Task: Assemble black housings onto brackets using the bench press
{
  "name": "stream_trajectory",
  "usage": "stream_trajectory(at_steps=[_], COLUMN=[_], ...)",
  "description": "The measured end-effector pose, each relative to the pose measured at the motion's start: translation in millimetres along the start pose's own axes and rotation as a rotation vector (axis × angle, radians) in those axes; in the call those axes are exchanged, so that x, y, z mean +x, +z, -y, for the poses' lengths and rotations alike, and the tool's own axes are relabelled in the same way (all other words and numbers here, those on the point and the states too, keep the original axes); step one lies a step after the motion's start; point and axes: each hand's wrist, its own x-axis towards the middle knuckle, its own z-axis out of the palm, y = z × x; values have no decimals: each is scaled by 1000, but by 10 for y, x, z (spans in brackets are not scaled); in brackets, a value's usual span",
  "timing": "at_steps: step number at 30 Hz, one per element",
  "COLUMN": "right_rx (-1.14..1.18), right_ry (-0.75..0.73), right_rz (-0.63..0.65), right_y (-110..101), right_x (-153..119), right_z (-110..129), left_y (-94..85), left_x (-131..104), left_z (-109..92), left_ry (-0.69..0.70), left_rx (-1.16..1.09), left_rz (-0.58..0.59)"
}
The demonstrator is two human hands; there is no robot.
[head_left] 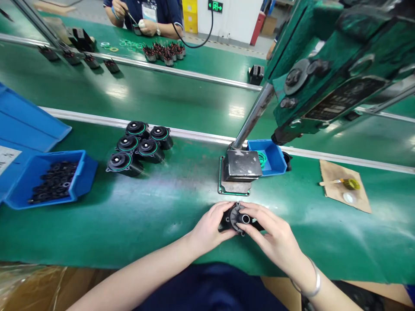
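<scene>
A black round housing point(234, 219) with small lugs and a short tube rising from its middle is between my hands, in front of the press base. My left hand point(212, 226) wraps round its left side. The fingers of my right hand point(269, 226) pinch the part with the tube point(245, 219); whether that part is separate from the housing cannot be told. Several black round units point(121, 160) with green rings stand grouped at the left of the table.
A green press point(324, 73) stands over a metal block point(243, 164). Beside it is a blue bin point(275, 157) with green rings. Another blue bin point(87, 175) holds black parts. Cardboard point(359, 196) bears a brush and pot. Across the bench, a person point(168, 28) works.
</scene>
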Motion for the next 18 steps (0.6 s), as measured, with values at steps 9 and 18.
stream_trajectory(at_steps=[9,18], right_rx=[10,98], right_ry=[1,162], right_rz=[23,19], right_y=[-15,92], right_x=[38,-56], right_z=[10,12], left_y=[-15,-6], left_x=[-3,9], left_z=[-15,37], left_ry=[-10,95], left_rx=[7,-20], left_rz=[13,87])
